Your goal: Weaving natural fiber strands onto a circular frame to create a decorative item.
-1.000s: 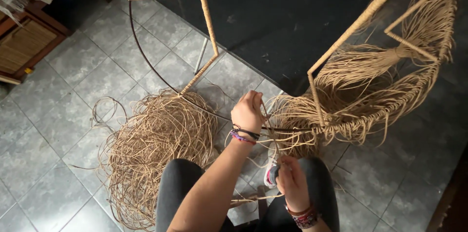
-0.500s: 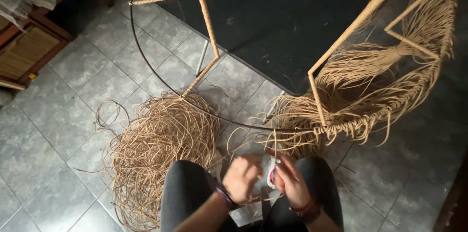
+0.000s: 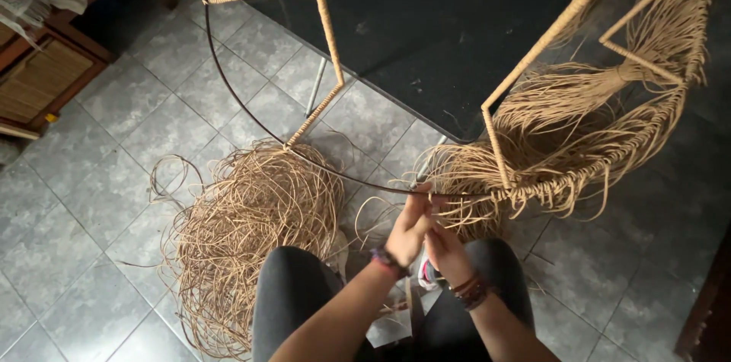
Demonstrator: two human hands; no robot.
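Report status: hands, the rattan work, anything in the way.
Left hand and right hand together at the metal hoop, pinching rattan strands. Loose rattan pile beside left knee. Nothing blocking.

The floor (image 3: 99, 179) is covered in grey tiles, mottled and parted by paler joints in a grid. A heap of cord (image 3: 251, 232) in light tan is seen on it. The same tan is shown by the fringe (image 3: 594, 133) hung on the frame and by the wrapped bars (image 3: 324, 19). The hoop (image 3: 244, 103) is dark, nearly black. A black sheet (image 3: 426, 35) is seen under the frame. The trousers (image 3: 293, 293) are charcoal. Purple and dark bands are worn at the left wrist (image 3: 387, 259), reddish-brown ones at the right wrist (image 3: 468, 290). The cabinet (image 3: 46, 76) is reddish-brown wood with a pale woven panel.
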